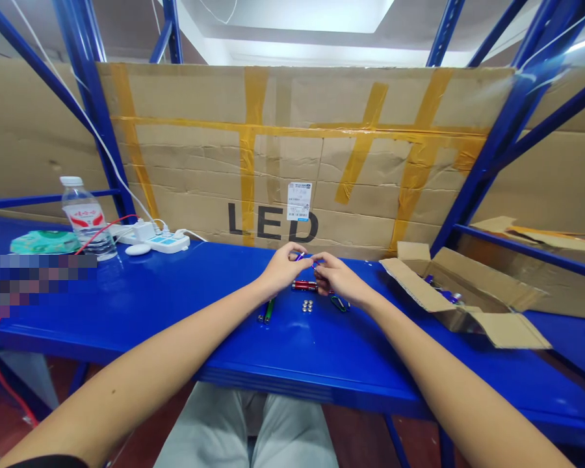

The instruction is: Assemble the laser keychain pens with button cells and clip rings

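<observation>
My left hand point(283, 266) and my right hand point(338, 276) meet above the blue shelf point(185, 305), fingers pinched together on a small blue and purple part point(306, 259) held between them. Just below the hands lies a small red cylinder point(305, 285) on the shelf. In front of it sit several small silver button cells point(307, 305). A green pen-like tube and a darker one point(267, 311) lie beside my left wrist. A dark green clip point(338, 303) rests under my right hand.
An open cardboard box point(468, 292) with small parts stands at the right. At the left are a water bottle point(84, 218), a white power strip point(162, 242), a green wipes pack point(43, 242) and a red cable point(0, 377). A taped cardboard sheet marked LED point(273, 162) backs the shelf.
</observation>
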Tool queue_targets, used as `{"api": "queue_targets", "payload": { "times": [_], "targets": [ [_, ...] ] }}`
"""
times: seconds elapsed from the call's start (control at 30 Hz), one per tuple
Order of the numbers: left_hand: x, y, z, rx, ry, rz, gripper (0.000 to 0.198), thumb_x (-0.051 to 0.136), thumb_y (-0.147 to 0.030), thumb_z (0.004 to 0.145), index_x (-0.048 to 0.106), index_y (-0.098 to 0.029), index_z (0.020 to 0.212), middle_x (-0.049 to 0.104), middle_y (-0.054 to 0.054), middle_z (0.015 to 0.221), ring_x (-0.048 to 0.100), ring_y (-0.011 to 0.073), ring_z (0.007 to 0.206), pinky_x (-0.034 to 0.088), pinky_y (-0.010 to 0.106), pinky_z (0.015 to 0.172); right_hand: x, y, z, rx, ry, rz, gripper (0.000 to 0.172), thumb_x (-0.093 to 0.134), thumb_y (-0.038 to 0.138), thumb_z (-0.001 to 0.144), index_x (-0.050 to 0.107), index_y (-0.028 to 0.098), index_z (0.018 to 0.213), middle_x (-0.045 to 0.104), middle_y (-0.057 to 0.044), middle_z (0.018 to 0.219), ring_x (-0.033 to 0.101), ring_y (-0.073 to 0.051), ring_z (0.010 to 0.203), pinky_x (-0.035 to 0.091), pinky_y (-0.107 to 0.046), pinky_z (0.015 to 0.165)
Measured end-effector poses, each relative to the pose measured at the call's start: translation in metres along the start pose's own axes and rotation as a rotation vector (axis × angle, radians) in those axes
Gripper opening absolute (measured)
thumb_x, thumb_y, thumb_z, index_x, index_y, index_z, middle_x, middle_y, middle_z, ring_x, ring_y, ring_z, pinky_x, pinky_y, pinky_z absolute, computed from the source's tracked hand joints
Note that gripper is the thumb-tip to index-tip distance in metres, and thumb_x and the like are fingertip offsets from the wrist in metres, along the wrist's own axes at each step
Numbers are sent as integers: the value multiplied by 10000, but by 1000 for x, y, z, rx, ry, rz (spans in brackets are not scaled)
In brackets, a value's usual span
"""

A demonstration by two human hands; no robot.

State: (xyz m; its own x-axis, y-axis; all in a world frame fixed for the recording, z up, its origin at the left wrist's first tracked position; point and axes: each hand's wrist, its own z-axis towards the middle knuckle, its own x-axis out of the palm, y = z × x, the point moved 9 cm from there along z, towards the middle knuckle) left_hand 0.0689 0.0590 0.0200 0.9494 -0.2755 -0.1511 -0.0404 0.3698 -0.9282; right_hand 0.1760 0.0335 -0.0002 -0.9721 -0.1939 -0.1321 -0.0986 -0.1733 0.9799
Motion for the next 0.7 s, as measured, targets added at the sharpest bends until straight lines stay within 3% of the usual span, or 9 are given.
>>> {"api": "queue_targets", "payload": {
  "times": [0.17, 0.3, 0.4, 0.57, 0.7],
  "targets": [
    [-3, -6, -1, 66, -61, 96, 211, 684, -116, 685, 596, -150, 874, 573, -39, 665, 537, 102, 638, 403, 220, 630, 17, 5, -4, -74, 123, -34, 320, 503, 208, 814, 433, 214, 1125, 398, 86, 609, 403, -99, 499, 414, -254, 501],
    [-3, 0, -1, -8, -47, -26, 211, 670, -116, 699, 570, -167, 878, 507, -78, 567, 474, 76, 528, 362, 201, 560, 12, 8, -4, -187, 85, -311, 372, 463, 222, 883, 435, 202, 1253, 550, 20, 721, 520, -138, 583, 482, -315, 608],
    [-5, 1, 0, -21, -66, -81, 198, 661, -103, 702, 559, -167, 859, 486, -83, 542, 446, 62, 492, 347, 190, 533, 9, 16, -5, -311, 21, -517, 427, 441, 226, 913, 444, 198, 1339, 646, -72, 940, 611, -202, 839, 508, -368, 774],
    [-7, 0, 1, 5, -74, -111, 196, 677, -123, 708, 568, -160, 866, 479, -86, 534, 399, 43, 447, 317, 179, 487, 11, 23, -6, -424, -25, -678, 419, 353, 214, 949, 439, 175, 1358, 630, -133, 1183, 578, -242, 1123, 465, -427, 945],
    [-4, 1, 2, 1, -46, -110, 173, 647, -117, 742, 561, -161, 886, 441, -100, 500, 349, 33, 384, 270, 174, 424, 14, 24, -8, -467, -34, -760, 376, 320, 210, 960, 438, 141, 1311, 602, -176, 1251, 583, -246, 1138, 450, -424, 953]
  ]
}}
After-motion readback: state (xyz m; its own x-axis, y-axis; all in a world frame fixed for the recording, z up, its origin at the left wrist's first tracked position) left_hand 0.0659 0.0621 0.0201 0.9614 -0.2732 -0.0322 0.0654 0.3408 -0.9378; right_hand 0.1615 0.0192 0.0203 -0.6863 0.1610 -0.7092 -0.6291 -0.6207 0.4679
